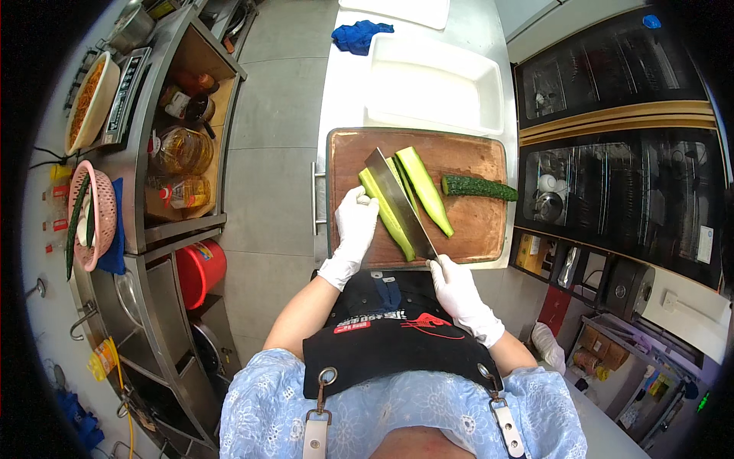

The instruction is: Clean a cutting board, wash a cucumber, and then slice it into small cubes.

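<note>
My right hand, in a white glove, grips the handle end of a cleaver at the near edge of the wooden cutting board. The broad blade lies slanted across the board, between lengthwise cucumber pieces. Left of the blade is a split cucumber piece, with my gloved left hand at its left side, fingertips curled against it. Another cucumber piece rests right of the blade with its pale cut face up. Partly hidden behind the blade are further cucumber strips. A dark green cucumber section lies at the board's right.
Beyond the board stands a white plastic tub, with a crumpled blue cloth beside it. At left, a pink basket holds cucumbers. Glass-fronted black cabinets line the right side. Oil bottles fill a shelf at left.
</note>
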